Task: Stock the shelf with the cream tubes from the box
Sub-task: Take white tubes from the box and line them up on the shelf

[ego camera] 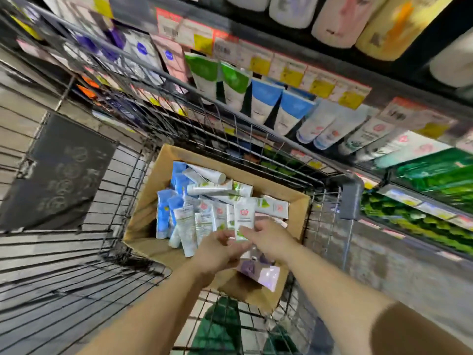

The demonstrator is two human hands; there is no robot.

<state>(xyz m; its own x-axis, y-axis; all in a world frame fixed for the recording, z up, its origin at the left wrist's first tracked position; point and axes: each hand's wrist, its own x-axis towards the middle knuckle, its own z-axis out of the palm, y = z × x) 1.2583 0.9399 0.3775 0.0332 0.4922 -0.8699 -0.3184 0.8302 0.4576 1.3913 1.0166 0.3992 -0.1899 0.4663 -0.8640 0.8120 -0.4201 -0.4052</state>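
Wire shopping cart (76,278), grey handle corner (350,201); dark printed sheet (58,172) on its left wall; large bottles (340,19) top right; green packs (435,175) right.

Motion blur smears the whole view; labels on the tubes (266,108) along the shelf (294,75) and its price tags (258,62) cannot be read. The bottles (340,19) above are cut off by the top edge. Both hands, left (217,252) and right (271,238), cover the box's (281,193) nearer tubes.
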